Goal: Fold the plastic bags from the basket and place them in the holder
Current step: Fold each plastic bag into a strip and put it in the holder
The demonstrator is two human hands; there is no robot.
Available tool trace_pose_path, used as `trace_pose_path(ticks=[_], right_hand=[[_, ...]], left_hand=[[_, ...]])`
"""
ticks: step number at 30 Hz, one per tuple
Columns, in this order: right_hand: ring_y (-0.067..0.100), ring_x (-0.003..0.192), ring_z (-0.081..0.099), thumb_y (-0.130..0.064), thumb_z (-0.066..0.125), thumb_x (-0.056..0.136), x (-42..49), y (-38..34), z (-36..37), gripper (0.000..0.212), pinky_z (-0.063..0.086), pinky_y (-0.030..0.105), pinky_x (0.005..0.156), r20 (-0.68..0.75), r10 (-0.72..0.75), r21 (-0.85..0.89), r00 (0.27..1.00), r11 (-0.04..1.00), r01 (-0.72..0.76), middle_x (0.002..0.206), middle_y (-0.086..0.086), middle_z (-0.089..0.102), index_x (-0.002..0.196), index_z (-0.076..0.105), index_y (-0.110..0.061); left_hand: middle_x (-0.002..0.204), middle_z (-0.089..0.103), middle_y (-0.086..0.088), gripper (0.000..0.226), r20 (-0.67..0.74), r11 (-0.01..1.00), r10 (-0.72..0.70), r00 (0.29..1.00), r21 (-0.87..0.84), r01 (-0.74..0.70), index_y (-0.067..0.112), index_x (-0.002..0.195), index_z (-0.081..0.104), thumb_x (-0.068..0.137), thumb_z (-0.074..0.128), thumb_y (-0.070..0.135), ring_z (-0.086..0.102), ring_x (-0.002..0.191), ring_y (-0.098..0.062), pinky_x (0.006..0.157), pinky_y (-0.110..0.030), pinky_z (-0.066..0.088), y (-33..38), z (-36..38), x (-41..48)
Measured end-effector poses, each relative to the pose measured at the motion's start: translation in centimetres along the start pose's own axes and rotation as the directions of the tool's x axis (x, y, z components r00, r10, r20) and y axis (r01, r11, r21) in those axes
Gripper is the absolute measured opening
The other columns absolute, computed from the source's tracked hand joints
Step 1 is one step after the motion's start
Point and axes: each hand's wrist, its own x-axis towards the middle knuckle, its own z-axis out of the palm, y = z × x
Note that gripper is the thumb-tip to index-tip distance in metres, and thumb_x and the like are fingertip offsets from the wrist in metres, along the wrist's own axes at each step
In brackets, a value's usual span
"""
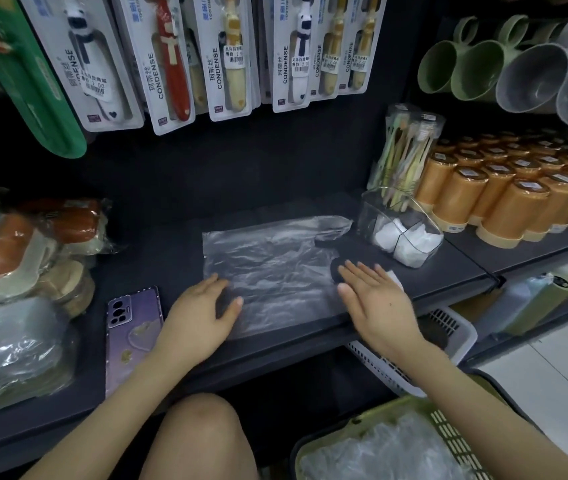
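Clear plastic bag [275,271] spread flat and crinkled on a dark shelf [171,244], handles toward the right, near edge close to the shelf's front lip. Left hand [203,313] palm down on the bag's near left corner, fingers relaxed and nearly straight, thumb tip resting on the plastic, nothing grasped. Right hand [376,299] opened out flat over the bag's right side, fingers straight and slightly spread, tips pointing away beside the dark gap between the handles. Hard to tell whether pressing on the film or just above it.

Just beyond the right hand, at the bag's far right corner, a clear holder [379,216] standing on the shelf with white folded bags inside its compartments. Behind it, a clear pack of toothbrushes [407,150], then rows of orange cups [504,209]. Green and grey mugs [525,81] on their sides above. Carded toothbrushes [227,57] hanging along the back wall. Left of the left hand, a purple phone [133,327] face down on the shelf, apart from the bag.

Below the shelf, a white slotted basket [455,329] under the right wrist. Nearer the camera at lower right, a green basket [345,427] holding more clear bags [400,452], beneath the right forearm.
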Motion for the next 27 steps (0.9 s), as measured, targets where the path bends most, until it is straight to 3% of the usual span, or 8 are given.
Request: trace_pose_path(ticks=[3, 6, 8, 10, 14, 21, 25, 27], right_hand=[[0.032, 0.118, 0.06, -0.047, 0.016, 0.102, 4.3, -3.7, 2.2, 0.07, 0.036, 0.046, 0.107, -0.024, -0.071, -0.001, 0.997, 0.997, 0.071, 0.124, 0.016, 0.064, 0.121, 0.064, -0.001], [0.036, 0.119, 0.058, -0.04, 0.026, 0.096, 8.9, -6.4, 5.1, 0.061, 0.038, 0.051, 0.104, 0.08, -0.142, -0.065, 0.987, 0.987, 0.147, 0.126, 0.022, 0.061, 0.121, 0.063, 0.003], [0.031, 0.141, 0.034, -0.043, 0.018, 0.098, 11.4, -7.5, 6.5, 0.065, 0.016, 0.045, 0.118, 0.221, -0.138, -0.099, 0.965, 0.982, 0.163, 0.149, 0.02, 0.039, 0.141, 0.043, 0.0], [0.024, 0.149, 0.01, -0.044, 0.016, 0.103, 13.0, -7.3, 8.0, 0.061, -0.005, 0.041, 0.12, 0.326, -0.113, -0.182, 0.939, 0.967, 0.18, 0.16, 0.013, 0.017, 0.151, 0.022, -0.006], [0.022, 0.149, 0.008, -0.047, 0.011, 0.103, 14.3, -5.1, 9.0, 0.059, -0.01, 0.05, 0.118, 0.424, -0.033, -0.29, 0.905, 0.942, 0.171, 0.16, 0.005, 0.017, 0.153, 0.021, -0.017], [0.022, 0.148, 0.014, -0.048, 0.011, 0.103, 13.8, 1.4, 6.6, 0.057, -0.01, 0.055, 0.116, 0.38, 0.218, -0.334, 0.899, 0.939, -0.086, 0.16, -0.001, 0.02, 0.153, 0.022, -0.023], [0.032, 0.141, 0.033, -0.051, 0.008, 0.095, 11.0, -2.1, 5.0, 0.071, 0.001, 0.057, 0.116, 0.116, 0.026, -0.166, 0.993, 0.986, -0.007, 0.149, 0.01, 0.043, 0.143, 0.044, -0.013], [0.033, 0.131, 0.047, -0.047, 0.017, 0.099, 7.8, -5.0, 5.5, 0.064, 0.012, 0.055, 0.115, 0.062, -0.154, -0.149, 0.986, 0.976, 0.162, 0.138, 0.013, 0.055, 0.134, 0.055, -0.01]], left_hand=[[0.147, 0.042, -0.016, 0.045, -0.151, 1.0, 0.024, 0.988, 0.024, -0.021, 0.003, 0.136, 0.052, 0.101, 0.044, 0.03, 0.038, 0.137, -0.031, 0.115, -0.035, 0.023, 0.0, -0.3, 3.0], [0.157, 0.024, -0.015, 0.049, -0.076, 0.987, 0.049, 0.996, 0.156, -0.036, 0.001, 0.147, 0.031, 0.105, 0.031, 0.025, 0.02, 0.146, -0.028, 0.119, -0.034, 0.008, -0.2, 0.1, 7.2], [0.161, 0.009, -0.012, 0.055, 0.024, 0.969, -0.016, 1.0, 0.246, 0.01, 0.003, 0.152, 0.014, 0.106, 0.02, 0.032, 0.007, 0.149, -0.025, 0.12, -0.034, 0.001, -0.7, 0.7, 9.5], [0.162, 0.005, -0.011, 0.059, 0.077, 0.952, -0.08, 0.994, 0.302, 0.053, 0.004, 0.153, 0.008, 0.105, 0.016, 0.037, 0.004, 0.149, -0.024, 0.12, -0.035, 0.0, -1.2, 1.4, 10.8], [0.162, 0.001, -0.008, 0.063, 0.118, 0.943, -0.133, 0.984, 0.322, 0.089, 0.007, 0.154, 0.005, 0.104, 0.012, 0.044, 0.0, 0.149, -0.02, 0.121, -0.033, -0.001, -2.2, 2.7, 11.4], [0.162, 0.001, -0.005, 0.061, 0.116, 0.968, -0.124, 0.985, 0.233, 0.094, 0.01, 0.154, 0.005, 0.104, 0.012, 0.045, -0.001, 0.149, -0.018, 0.121, -0.032, -0.003, -2.8, 2.8, 11.5], [0.162, -0.007, -0.004, 0.057, 0.1, 0.988, -0.137, 0.985, -0.061, 0.144, 0.019, 0.154, 0.003, 0.104, 0.016, 0.043, -0.01, 0.148, -0.022, 0.119, -0.032, -0.007, -2.6, 0.9, 10.6], [0.161, -0.009, -0.004, 0.065, 0.029, 0.998, -0.015, 0.999, 0.054, 0.014, 0.017, 0.154, 0.005, 0.1, 0.008, 0.052, -0.013, 0.148, -0.023, 0.116, -0.029, -0.013, -1.9, 0.4, 8.8]])
